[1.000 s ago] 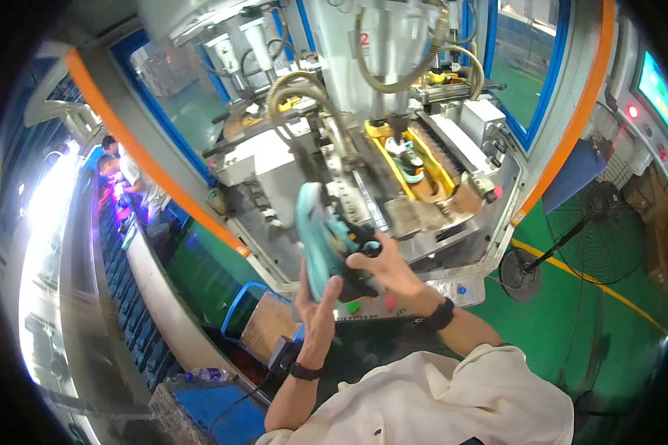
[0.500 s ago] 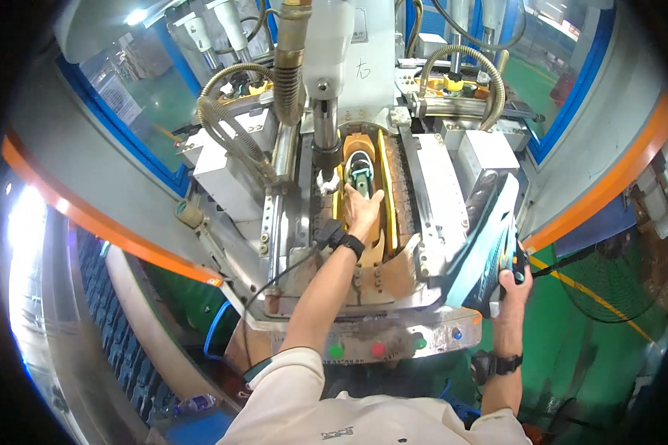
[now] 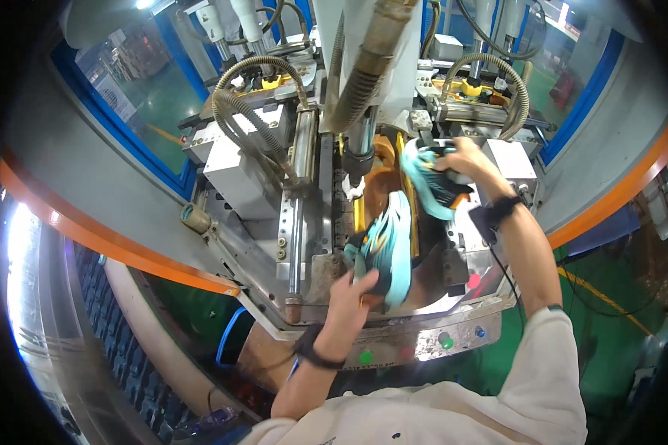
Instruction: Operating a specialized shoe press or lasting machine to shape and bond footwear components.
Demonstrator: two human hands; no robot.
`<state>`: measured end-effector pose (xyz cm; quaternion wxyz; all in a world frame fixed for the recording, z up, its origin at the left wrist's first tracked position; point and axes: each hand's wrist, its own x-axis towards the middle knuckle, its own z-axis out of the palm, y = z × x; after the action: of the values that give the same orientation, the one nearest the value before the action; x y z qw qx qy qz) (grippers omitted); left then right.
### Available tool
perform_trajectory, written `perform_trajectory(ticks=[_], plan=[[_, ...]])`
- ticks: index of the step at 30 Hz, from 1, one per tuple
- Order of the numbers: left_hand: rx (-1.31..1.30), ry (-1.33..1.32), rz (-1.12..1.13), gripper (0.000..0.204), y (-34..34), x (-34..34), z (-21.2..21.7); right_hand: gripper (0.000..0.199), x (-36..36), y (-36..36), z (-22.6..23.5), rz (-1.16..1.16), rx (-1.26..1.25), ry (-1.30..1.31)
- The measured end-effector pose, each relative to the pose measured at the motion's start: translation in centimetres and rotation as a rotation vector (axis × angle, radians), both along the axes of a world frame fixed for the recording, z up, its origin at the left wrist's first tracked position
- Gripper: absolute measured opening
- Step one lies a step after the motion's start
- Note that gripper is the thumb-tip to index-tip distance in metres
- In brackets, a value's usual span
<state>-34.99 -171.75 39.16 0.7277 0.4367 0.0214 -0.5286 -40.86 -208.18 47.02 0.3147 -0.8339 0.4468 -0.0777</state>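
My left hand grips the heel end of a teal, black and orange sports shoe, tilted over the front of the press bed. Its fingers are partly hidden by the shoe. My right hand is closed on a second teal and black shoe, held farther back over the right edge of the bed and blurred by motion. Below and between the shoes lies a brown mould cradle with yellow side strips. The shoes hide much of the cradle.
A metal press cylinder and a thick ribbed hose hang over the cradle. The front panel carries coloured buttons. White blocks and hoses flank the bed. An orange-edged guard curves around at left.
My left hand has come back from the cradle and now holds a shoe nearer me. My right hand has carried its shoe from the right side up and inward over the bed.
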Motion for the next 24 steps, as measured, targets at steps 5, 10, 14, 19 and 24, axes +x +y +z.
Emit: perform_trajectory(ticks=[5,10,14,19,24], plan=[[0.349,-0.49,-0.021,0.04,14.5,-3.9,3.7,0.053,10.5,4.1,-7.0,0.06,-0.102,0.149],[0.137,-0.214,0.576,0.055,22.9,-8.1,5.4,0.039,14.6,8.2,-16.3,-0.049,-0.448,-0.011],[0.191,-0.249,0.918,0.045,26.5,-12.2,3.3,0.058,13.0,7.1,-15.6,-0.042,-0.278,-0.003],[0.195,-0.253,1.049,0.039,27.8,-16.3,3.0,0.04,1.8,21.7,-11.4,0.369,-0.524,-0.678],[0.255,-0.205,1.108,0.035,26.2,-17.4,3.2,0.019,-7.6,35.7,-18.3,0.871,-0.14,-0.628]])
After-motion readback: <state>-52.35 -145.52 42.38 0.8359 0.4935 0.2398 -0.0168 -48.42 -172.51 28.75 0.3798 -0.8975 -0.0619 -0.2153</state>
